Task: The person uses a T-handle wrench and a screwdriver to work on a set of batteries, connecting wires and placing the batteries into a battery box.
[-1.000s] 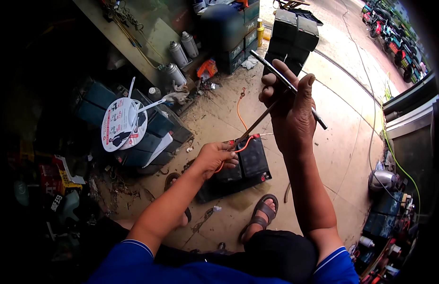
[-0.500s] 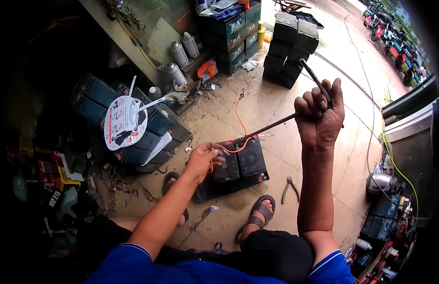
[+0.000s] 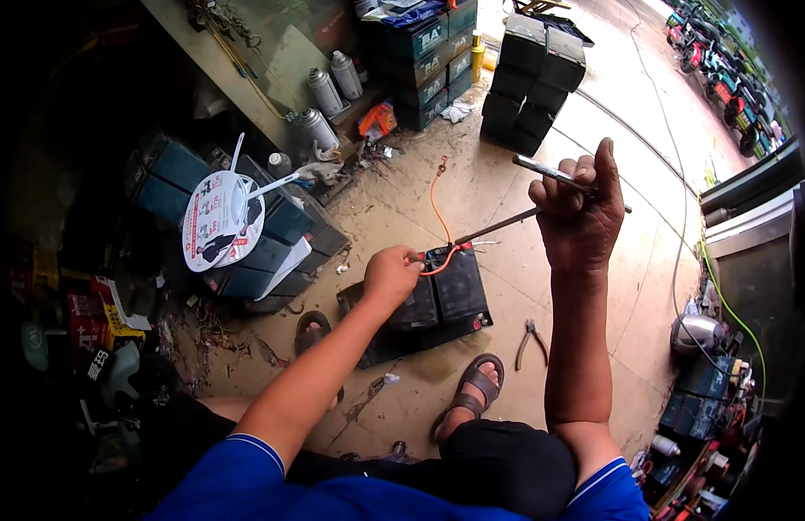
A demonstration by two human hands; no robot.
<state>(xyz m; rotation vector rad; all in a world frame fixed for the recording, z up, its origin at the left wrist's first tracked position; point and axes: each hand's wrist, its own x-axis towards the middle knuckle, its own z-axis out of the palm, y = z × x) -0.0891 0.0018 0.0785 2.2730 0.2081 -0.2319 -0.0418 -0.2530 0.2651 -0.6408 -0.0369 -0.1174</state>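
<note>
Between my feet sit black batteries [image 3: 460, 291], with red terminals along their far edge. My left hand [image 3: 392, 278] is closed in a pinch at the left battery's far end, on an orange wire [image 3: 434, 204]. That wire runs across the battery tops and out onto the floor, ending in a ring terminal. My right hand [image 3: 580, 213], raised on the right, has its fingers wrapped around the crossbar of a T-handle wrench [image 3: 502, 224], thumb up. Its long shaft slants down left, the tip by a red terminal of the right battery; exact contact is too small to tell.
Pliers [image 3: 532, 343] lie on the tiled floor right of the batteries. Stacked batteries [image 3: 532, 78] stand ahead, and more [image 3: 285, 217] on the left carry a white paper fan [image 3: 224, 221]. Spray cans [image 3: 326, 93] stand near the glass cabinet. A green cable [image 3: 732, 313] runs along the right.
My left hand has moved right and a little farther away, up to the battery's edge. The wrench's crossbar has turned in my right hand, and its tip has shifted right along the batteries.
</note>
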